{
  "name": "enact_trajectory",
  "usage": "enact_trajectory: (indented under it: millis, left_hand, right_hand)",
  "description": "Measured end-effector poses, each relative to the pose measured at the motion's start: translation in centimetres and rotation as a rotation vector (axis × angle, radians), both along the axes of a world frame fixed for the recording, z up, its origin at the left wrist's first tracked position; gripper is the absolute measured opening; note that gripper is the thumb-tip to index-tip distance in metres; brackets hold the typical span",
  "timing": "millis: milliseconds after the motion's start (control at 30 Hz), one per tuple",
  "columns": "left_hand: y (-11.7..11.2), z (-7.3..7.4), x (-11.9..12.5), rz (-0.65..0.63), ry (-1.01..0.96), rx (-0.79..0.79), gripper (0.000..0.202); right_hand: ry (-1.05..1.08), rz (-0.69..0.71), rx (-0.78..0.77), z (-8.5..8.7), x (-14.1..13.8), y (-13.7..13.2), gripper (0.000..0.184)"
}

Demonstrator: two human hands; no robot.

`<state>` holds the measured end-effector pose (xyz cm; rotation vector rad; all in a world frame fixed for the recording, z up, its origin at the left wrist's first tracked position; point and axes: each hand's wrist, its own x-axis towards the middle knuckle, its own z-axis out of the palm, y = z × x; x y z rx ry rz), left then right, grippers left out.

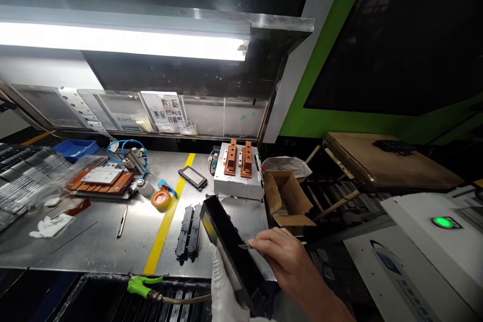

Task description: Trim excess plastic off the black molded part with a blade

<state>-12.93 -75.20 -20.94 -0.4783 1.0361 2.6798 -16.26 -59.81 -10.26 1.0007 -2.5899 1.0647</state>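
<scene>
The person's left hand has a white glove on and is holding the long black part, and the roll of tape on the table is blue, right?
Not quite: the roll of tape is orange, not blue. The head view shows it on the steel table beside the yellow stripe. The rest is right: the gloved left hand holds the long black part.
</scene>
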Motion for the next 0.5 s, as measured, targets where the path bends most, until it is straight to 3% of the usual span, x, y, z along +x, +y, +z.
enact_trajectory:
  millis: [67,167,267,367,433,500]
  left_hand:
    - [0.6,-0.3,0.1,0.051,-0.038,0.049,0.047]
    - [1.0,-1.0,0.3,0.087,-0.103,0.130,0.053]
    - [0.4,-1.1,0.9,0.064,-0.172,0.221,0.042]
    - [-0.2,-0.8,1.6,0.046,-0.204,0.306,0.034]
    - [-0.1,-0.8,1.8,0.049,-0.210,0.352,0.034]
    - [0.2,-1.4,1.5,0.038,-0.241,0.393,0.035]
  right_hand:
    - [0.036,-0.064,0.034,-1.1,-0.5,-0.1,0.036]
    - [0.068,-0.312,0.079,-3.3,-1.5,0.5,0.040]
    - [-0.232,-0.529,-0.115,-4.3,-2.0,1.6,0.035]
    - [-0.602,-0.515,-0.308,-4.0,-1.7,2.4,0.042]
    - [-0.674,-0.471,-0.285,-4.4,-1.4,2.7,0.042]
    - [-0.689,-0.463,-0.249,-6.4,-1.2,2.9,0.040]
